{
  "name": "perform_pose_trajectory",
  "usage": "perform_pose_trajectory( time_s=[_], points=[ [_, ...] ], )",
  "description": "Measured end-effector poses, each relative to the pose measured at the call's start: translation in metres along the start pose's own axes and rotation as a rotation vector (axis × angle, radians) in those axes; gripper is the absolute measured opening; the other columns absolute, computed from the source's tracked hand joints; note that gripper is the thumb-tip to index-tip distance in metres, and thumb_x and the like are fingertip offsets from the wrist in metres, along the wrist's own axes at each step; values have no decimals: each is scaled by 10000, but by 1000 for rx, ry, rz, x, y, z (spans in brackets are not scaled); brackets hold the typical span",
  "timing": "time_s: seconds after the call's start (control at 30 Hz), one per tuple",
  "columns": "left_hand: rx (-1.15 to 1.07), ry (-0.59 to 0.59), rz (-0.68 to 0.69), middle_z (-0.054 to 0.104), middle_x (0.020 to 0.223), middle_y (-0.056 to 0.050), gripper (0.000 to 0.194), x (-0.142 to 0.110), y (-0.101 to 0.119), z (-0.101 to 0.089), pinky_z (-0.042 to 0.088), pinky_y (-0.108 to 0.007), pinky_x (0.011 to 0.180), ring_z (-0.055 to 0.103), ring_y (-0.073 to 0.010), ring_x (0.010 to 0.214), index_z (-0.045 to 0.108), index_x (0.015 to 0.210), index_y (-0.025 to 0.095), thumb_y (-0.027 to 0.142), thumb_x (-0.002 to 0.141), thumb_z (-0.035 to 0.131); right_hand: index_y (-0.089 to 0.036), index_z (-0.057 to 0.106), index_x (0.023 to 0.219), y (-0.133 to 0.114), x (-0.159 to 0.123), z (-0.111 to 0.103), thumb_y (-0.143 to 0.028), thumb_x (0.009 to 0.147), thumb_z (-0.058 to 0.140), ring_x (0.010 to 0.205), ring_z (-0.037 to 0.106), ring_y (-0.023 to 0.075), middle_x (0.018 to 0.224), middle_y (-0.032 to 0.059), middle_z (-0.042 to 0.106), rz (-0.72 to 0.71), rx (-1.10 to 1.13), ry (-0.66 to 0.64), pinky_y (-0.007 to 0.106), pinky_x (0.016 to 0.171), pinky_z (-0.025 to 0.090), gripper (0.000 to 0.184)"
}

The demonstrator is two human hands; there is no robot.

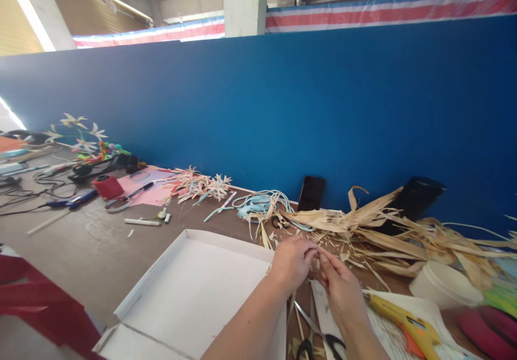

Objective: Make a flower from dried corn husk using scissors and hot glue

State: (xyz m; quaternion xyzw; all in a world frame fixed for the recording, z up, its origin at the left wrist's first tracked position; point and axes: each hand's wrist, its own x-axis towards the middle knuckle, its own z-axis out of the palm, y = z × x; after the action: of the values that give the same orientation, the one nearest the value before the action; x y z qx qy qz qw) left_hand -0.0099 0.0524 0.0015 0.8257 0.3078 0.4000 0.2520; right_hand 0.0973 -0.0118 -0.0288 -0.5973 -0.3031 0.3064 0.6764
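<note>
My left hand and my right hand meet at their fingertips over the right edge of an open white cardboard box. Both sets of fingers are pinched closed; whatever lies between them is too small or hidden to make out. Just beyond them are dried, straw-coloured husk strips and scattered scraps. Below the hands lies a pair of scissors with black handles, partly covered by my right forearm. To the right of that wrist rests a yellow glue gun.
A white cup stands at the right. Along the blue partition are a black phone, light-blue cord and husk flowers. Farther left sit a red thread spool, cables and a blue-handled tool.
</note>
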Motion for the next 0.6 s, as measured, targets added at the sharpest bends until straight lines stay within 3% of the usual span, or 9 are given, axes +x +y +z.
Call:
perform_pose_trajectory(
  time_s=[0.3,0.6],
  points=[
    [168,26,6,631,845,-55,205,-2,-4,5,421,-264,739,552,-161,787,652,879,208,225,827,455,-227,681,1037,3,1,-4,-458,681,607,588,557,217,609,34,647,-96,-269,-48,292,489,387,431],
    [-15,115,-208,631,832,-31,158,2,-10,6,432,-245,717,558,-138,751,639,848,181,202,767,505,-213,647,1083,-3,-4,1,-450,677,615,461,421,114,665,5,630,8,-107,-55,251,428,320,471]
  ],
)
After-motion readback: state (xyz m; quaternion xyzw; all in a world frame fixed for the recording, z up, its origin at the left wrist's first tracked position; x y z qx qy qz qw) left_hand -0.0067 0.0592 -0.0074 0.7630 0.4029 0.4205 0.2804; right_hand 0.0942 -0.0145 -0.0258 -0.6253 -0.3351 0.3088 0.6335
